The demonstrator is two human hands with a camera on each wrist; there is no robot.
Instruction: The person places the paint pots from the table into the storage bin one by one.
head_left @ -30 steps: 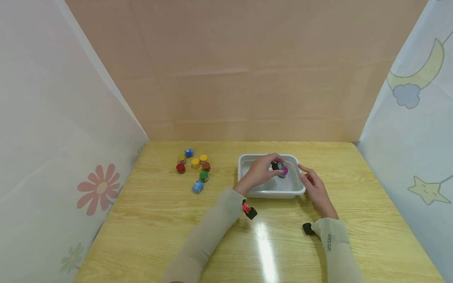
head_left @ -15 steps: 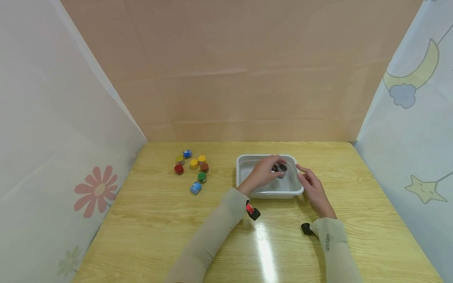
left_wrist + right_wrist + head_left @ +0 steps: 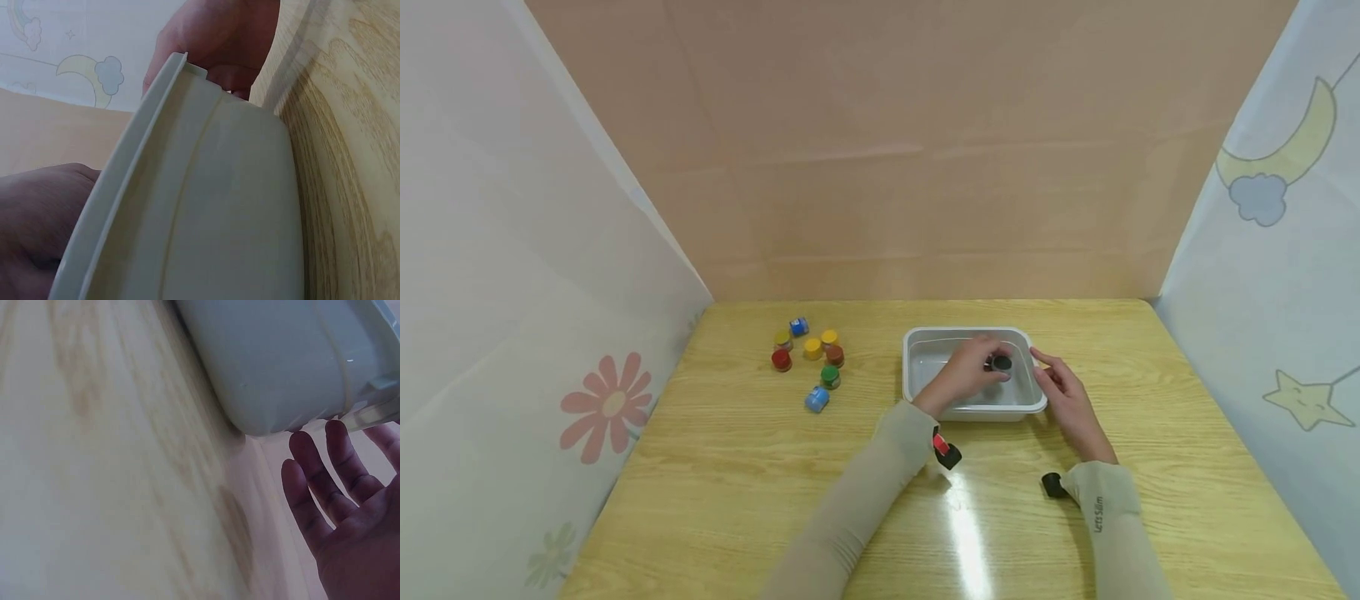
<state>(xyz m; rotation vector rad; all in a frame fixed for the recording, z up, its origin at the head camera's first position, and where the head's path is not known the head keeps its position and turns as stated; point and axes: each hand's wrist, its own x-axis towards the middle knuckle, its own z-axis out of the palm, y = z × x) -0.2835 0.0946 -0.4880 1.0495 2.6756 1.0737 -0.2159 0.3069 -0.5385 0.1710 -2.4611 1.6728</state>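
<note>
My left hand [image 3: 967,369] reaches over the front side of a white plastic tub [image 3: 973,410]. Its thumb and fingers are around a small jar with a black lid [image 3: 1002,363] in the tub's right part, lid upward; the fingers hide part of the jar. My right hand [image 3: 1067,404] is at the tub's right end, thumb and fingertips at the rim. In the right wrist view its fingers [image 3: 312,469] reach out loosely to the tub's outer wall [image 3: 269,362]. From the left wrist, the tub's outside [image 3: 231,200] covers most of the view.
Several small jars stand or lie on the wooden table left of the tub, among them a red-lidded jar [image 3: 781,359], a green-lidded jar [image 3: 831,377] and a light blue jar [image 3: 817,398]. A tan backdrop [image 3: 887,167] rises behind the table, with patterned sheets at both sides.
My left hand has shifted slightly right and turned the black-lidded jar upright. The purple lid seen beside it earlier is out of sight. My right hand stays at the rim.
</note>
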